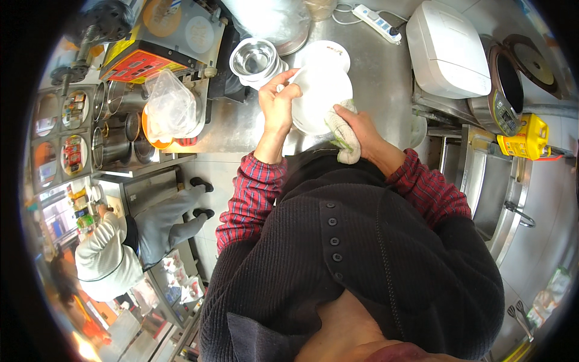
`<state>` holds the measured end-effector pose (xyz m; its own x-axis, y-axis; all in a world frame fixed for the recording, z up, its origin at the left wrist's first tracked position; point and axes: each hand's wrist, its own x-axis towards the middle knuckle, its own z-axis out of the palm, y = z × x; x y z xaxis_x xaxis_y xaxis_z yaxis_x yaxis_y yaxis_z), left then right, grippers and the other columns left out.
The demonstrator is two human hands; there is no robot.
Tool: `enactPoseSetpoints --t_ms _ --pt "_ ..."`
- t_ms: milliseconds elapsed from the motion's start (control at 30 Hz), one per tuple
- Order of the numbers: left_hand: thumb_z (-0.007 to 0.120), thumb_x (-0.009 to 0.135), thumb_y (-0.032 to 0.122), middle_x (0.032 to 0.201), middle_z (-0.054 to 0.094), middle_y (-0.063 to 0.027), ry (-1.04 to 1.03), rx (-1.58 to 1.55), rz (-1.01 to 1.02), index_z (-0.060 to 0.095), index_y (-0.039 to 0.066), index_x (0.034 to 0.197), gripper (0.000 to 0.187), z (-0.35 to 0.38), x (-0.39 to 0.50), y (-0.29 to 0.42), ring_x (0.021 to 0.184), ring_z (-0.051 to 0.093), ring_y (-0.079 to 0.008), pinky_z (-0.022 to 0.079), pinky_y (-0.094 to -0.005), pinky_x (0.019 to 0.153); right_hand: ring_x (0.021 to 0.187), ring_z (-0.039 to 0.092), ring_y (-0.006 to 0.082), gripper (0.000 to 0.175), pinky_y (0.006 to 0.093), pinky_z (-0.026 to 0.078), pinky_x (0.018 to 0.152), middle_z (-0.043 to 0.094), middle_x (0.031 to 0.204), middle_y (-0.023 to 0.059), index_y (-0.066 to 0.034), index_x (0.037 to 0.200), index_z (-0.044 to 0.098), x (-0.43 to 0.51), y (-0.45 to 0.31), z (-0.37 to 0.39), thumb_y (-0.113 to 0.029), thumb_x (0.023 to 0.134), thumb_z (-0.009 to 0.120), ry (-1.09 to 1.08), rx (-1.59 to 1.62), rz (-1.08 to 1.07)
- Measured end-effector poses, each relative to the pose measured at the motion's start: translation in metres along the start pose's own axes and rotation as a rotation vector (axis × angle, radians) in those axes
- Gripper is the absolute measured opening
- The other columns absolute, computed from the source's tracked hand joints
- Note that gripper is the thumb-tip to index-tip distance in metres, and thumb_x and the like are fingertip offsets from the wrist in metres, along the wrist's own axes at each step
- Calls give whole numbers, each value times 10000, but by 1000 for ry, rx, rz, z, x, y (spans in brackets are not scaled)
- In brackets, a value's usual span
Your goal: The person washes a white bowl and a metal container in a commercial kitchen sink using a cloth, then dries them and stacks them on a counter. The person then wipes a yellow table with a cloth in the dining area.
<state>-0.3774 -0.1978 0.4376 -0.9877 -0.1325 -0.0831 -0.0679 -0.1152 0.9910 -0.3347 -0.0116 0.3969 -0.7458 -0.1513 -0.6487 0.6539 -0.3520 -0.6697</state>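
Observation:
My left hand (277, 102) has its fingers curled around a small white item (280, 88), perhaps a spoon or handle, at the left rim of a white plate (316, 97). In my right hand (359, 126) is a folded cream cloth (344, 140) with green edging, its upper part against the plate's right side. Another white plate (334, 49) lies just beyond, partly covered by the nearer one. To the left of the plates stand nested metal bowls (254, 61). Whether the left hand also grips the plate cannot be told.
A steel worktop (384, 99) carries a power strip (376, 22) at the back. On the right are a white lidded appliance (448, 50), an open cooker (504, 86) and a sink (479, 181). Clear plastic containers (172, 106) stand left. A co-worker (111, 258) stands at the far left.

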Motion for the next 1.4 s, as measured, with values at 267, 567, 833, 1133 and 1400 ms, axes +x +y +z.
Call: enactPoseSetpoints --t_ms 267,567,833,1133,1400 --pt "522 651 41 974 657 -101 80 -196 72 628 -68 1126 498 -3 7 -2 848 600 -173 474 -264 774 555 565 154 325 263 444 458 623 774 96 -6 1024 587 -14 4 22 -305 896 612 -698 103 498" --pt "625 845 248 1052 656 -132 93 -51 -2 579 -53 1207 473 -31 6 20 950 605 -170 465 -271 846 867 604 124 286 262 502 748 621 982 32 -54 1022 606 -39 -111 31 -69 757 713 -66 -645 -848" --pt "601 796 214 915 680 -71 5 56 -83 681 -4 1034 333 -10 -5 12 866 601 -130 459 -262 801 781 587 226 230 333 495 624 569 860 51 -73 856 629 7 -109 74 -4 636 618 -124 -1447 -1830" --pt "618 727 176 920 689 -114 34 102 3 667 -5 1118 433 1 -5 3 849 618 -158 466 -268 806 661 620 311 187 423 492 605 620 741 153 -10 818 661 -12 -71 54 -77 651 611 -160 -1660 -960" --pt "583 902 290 1077 639 -119 -64 -265 -175 596 -55 1171 437 -5 -6 7 976 590 -169 463 -282 847 756 622 111 300 254 493 698 666 853 25 1 994 660 -38 -94 55 -49 702 616 -554 -400 -250"
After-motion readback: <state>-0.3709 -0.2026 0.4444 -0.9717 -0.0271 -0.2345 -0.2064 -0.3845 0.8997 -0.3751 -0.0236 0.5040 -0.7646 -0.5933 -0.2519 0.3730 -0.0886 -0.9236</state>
